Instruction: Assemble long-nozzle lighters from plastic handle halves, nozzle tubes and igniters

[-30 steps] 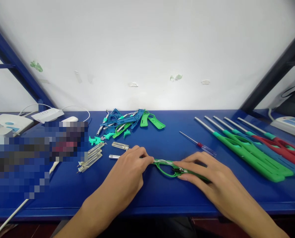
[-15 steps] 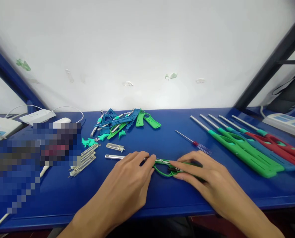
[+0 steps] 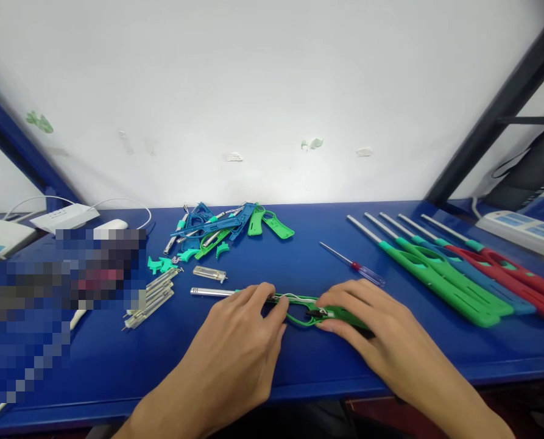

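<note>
A green long-neck lighter (image 3: 345, 314), its casing open, lies on the blue table between my hands. Its metal tube (image 3: 212, 292) points left, and white wires (image 3: 294, 298) and a black part (image 3: 315, 314) show inside. My left hand (image 3: 239, 341) grips the casing near the base of the tube, fingers pinched together. My right hand (image 3: 381, 323) holds the handle end between thumb and fingers, beside the black part. Beyond my left hand rests a clear fuel tank (image 3: 209, 274).
Several finished-looking lighters (image 3: 445, 280) lie in a row at right, beside a screwdriver (image 3: 354, 265). Blue and green casing parts (image 3: 226, 225) are heaped at the back. Teal triggers (image 3: 162, 264) and clear tanks (image 3: 150, 299) lie at left. A power strip (image 3: 522, 235) stands far right.
My right hand has shifted slightly back along the handle, so more of the black part and casing shows. The left hand keeps its hold. The whole view has moved a little.
</note>
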`<state>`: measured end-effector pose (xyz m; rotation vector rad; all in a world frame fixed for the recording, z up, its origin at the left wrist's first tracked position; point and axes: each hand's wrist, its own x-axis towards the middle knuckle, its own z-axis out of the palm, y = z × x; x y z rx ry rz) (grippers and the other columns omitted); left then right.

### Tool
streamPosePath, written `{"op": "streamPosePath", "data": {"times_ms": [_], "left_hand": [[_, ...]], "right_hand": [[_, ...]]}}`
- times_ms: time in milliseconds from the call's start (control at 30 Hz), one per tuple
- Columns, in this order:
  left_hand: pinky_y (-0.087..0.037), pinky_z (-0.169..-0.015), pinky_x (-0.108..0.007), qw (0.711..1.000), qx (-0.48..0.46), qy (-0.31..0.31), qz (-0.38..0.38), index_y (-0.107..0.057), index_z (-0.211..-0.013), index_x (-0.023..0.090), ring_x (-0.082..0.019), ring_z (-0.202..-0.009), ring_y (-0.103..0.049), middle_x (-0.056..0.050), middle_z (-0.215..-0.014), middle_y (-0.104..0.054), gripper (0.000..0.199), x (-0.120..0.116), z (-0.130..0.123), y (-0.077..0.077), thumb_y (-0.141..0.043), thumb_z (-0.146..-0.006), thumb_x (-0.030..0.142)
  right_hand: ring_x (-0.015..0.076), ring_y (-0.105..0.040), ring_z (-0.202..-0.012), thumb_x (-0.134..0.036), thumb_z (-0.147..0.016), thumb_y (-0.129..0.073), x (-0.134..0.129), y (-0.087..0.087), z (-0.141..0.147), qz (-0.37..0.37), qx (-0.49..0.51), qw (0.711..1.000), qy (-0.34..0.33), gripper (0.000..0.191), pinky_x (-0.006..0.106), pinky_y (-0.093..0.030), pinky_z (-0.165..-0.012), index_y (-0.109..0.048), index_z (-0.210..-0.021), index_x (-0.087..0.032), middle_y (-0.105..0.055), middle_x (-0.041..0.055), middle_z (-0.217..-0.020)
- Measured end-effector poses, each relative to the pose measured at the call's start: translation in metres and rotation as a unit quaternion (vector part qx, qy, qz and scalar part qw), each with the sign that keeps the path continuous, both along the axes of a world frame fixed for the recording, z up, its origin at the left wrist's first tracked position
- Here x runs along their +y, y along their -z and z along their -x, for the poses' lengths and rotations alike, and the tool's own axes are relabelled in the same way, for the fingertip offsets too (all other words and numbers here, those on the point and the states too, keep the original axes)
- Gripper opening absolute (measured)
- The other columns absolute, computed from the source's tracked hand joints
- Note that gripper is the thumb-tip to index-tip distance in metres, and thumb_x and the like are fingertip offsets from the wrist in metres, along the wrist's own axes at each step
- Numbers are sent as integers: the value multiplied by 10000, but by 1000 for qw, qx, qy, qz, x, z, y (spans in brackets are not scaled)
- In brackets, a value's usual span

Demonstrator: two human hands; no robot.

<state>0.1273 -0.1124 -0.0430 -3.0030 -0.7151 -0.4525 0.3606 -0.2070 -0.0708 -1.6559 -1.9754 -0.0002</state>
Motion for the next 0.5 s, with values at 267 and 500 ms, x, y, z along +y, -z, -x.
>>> {"op": "streamPosePath", "data": {"times_ms": [267, 500], "left_hand": [[-635, -840, -471, 1000, -9, -13, -4, -631, -1286, 152, -314, -1115, -660, -151, -1323, -628, 332, -1, -3, 1, -433, -1019, 149], [-629, -844, -485, 1000, 2, 9, -20, -647, -1171, 159, -313, -1065, -653, -128, -1229, -666, 255, 1, -3, 2, -430, -1038, 170]], "right_hand": [[222, -678, -1068, -406, -1069, -557, 0, 2, -1, 5, 0, 1000, 9, 203, 396, -546, -942, -713, -1187, -353, -719, 1, -1166], [225, -644, -1104, -406, -1077, -550, 1, 4, -2, 13, 7, 1000, 6, 210, 416, -515, -970, -670, -1243, -358, -706, 1, -1196]]}}
